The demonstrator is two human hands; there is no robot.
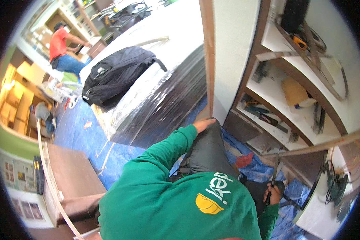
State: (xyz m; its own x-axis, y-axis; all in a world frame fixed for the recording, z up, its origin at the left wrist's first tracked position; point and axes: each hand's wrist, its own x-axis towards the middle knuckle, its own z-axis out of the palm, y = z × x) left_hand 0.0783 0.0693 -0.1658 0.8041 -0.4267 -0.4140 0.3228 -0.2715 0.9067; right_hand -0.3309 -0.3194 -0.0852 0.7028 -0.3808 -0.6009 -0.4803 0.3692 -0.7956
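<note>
My left hand (204, 125) lies on my bent left knee, which is covered in dark trousers (211, 150), its fingers stretched out and holding nothing. Low on the right, my right hand (272, 194) is closed round the dark handle of a slim hand tool (275, 173). Its narrow end points up and away from me; the exact kind is too small to make out. Beyond this tool stands a white shelf unit with curved brown edges (296, 138).
Blue tarp (126, 158) covers the floor, with a red scrap (244, 161) on it. A black jacket or bag (118, 76) lies on a plastic-wrapped block (164, 104). Tools and a yellow tape measure (299, 43) sit on the shelves. Two people (60, 46) work at the far left.
</note>
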